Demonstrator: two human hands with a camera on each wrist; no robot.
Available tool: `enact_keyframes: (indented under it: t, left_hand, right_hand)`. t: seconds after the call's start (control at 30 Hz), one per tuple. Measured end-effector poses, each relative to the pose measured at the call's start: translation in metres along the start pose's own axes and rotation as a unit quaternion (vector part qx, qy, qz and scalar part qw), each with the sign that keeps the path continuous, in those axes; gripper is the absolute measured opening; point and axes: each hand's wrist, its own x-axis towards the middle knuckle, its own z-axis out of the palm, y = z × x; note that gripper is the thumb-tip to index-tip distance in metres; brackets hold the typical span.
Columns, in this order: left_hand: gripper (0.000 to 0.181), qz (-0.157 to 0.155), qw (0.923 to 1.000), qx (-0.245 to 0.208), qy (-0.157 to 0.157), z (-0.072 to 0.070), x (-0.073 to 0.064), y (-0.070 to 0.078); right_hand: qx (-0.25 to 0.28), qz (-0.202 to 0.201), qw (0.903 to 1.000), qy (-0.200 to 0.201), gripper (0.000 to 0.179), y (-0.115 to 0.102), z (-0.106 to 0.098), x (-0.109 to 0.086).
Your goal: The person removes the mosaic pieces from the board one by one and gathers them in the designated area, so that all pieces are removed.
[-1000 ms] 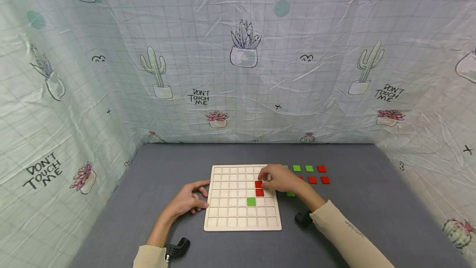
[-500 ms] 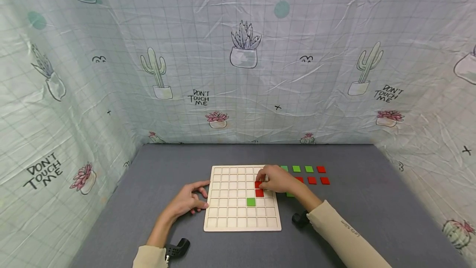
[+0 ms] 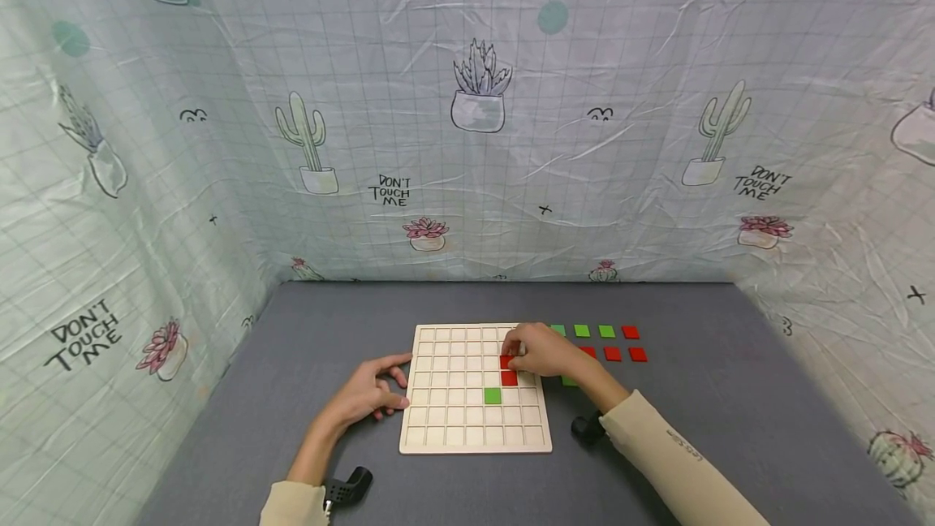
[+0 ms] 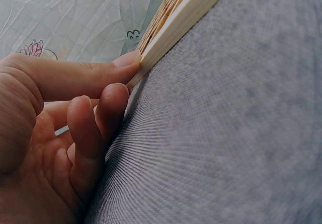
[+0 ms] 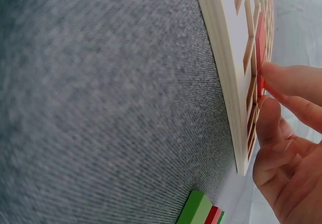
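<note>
A pale wooden grid board lies on the grey table. Set in its cells are a green square tile, a red tile and, just beyond that, a second red tile. My right hand reaches over the board's right side, thumb and fingertips pinching the farther red tile, which they partly cover. In the right wrist view this red tile lies low in its cell. My left hand touches the board's left edge with spread index finger and thumb; its thumb rests at the wooden rim.
Right of the board lie several loose tiles in rows, among them a green tile and a red tile. My right forearm hides part of these rows. A patterned cloth hangs behind the table and along both sides.
Over the second, my right hand has shifted slightly left over the farther red tile and then stayed there. My left hand and the board have kept their places.
</note>
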Motion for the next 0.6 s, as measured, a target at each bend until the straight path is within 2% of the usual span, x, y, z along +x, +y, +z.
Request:
enact_keyframes:
  t: [0.6]
  left_hand:
    - [0.080, 0.001, 1.0000, 0.001, 0.000, -0.0005, 0.0007, -0.0008]
  right_hand:
    - [-0.003, 0.013, 0.9999, -0.001, 0.006, -0.0011, 0.0028, 0.0012]
